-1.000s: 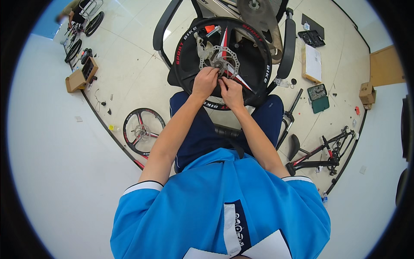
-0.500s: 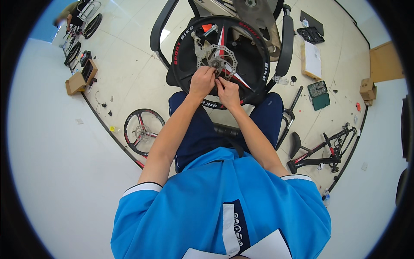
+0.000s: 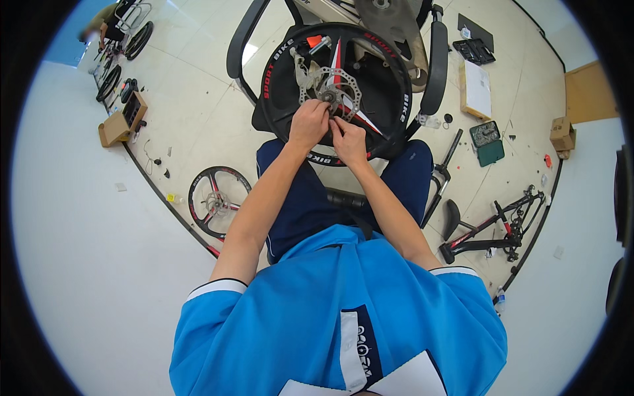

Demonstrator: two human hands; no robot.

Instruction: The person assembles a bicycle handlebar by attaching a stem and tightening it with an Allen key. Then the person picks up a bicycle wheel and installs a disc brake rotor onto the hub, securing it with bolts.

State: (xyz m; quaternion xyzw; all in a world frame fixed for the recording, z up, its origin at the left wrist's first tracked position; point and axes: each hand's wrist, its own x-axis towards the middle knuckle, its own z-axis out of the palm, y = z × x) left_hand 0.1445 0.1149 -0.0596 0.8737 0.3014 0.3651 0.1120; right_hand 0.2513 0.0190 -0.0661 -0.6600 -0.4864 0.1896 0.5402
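A black bicycle wheel (image 3: 277,109) with red and white spokes lies flat in front of me, across the seat of a black-armed chair. A silver brake disc (image 3: 352,84) sits on its hub. Just below the hub, my left hand (image 3: 308,125) is closed, its fingertips pinched at the disc's near edge. My right hand (image 3: 349,141) is closed beside it, thumb and finger together near the same spot. Whatever they pinch is too small and hidden to make out. A silver brake part (image 3: 300,69) rests on the wheel left of the disc.
Chair armrests (image 3: 436,72) flank the wheel. On the floor lie a second wheel (image 3: 196,201) at left, a bike frame (image 3: 475,245), a fork (image 3: 444,175), a green case (image 3: 490,153) and a white board (image 3: 477,92) at right. A person (image 3: 99,23) is by bicycles far left.
The whole view has shifted very slightly. Both hands stay at the same place by the hub, with hardly any visible finger movement.
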